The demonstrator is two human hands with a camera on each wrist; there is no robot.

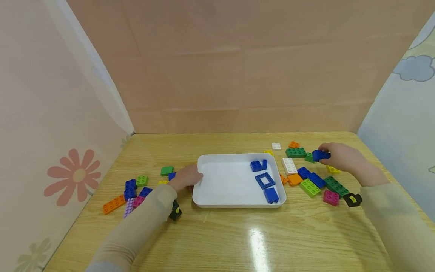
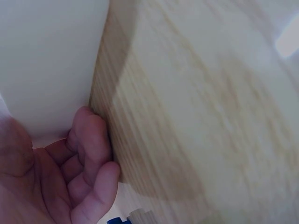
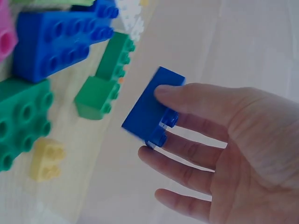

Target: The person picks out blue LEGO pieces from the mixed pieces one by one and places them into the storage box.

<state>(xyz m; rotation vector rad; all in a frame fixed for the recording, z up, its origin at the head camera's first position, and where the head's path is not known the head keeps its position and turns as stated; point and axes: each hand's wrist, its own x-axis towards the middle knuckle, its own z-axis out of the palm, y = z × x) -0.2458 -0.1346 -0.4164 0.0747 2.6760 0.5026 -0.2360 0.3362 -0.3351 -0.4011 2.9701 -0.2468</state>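
Observation:
My right hand (image 1: 343,156) pinches a blue toy brick (image 3: 152,105) between thumb and fingers, above the bricks on the right. Two of its studs show in the right wrist view, beside the fingers. At the tray's left side, my left hand (image 1: 186,177) grips the white tray (image 1: 221,206), thumb over the rim and curled fingers (image 2: 91,135) against the outer wall. Inside the tray, along its right side, lie a blue brick (image 1: 256,166), a narrow blue brick (image 1: 264,164), a blue square frame (image 1: 265,180) and a larger blue piece (image 1: 271,195).
Right of the tray lie several loose bricks, among them a white one (image 1: 289,166), a lime one (image 1: 310,187), a dark green one (image 1: 336,186) and a magenta one (image 1: 331,197). More lie at the left, including an orange brick (image 1: 114,204) and a lilac one (image 1: 129,207).

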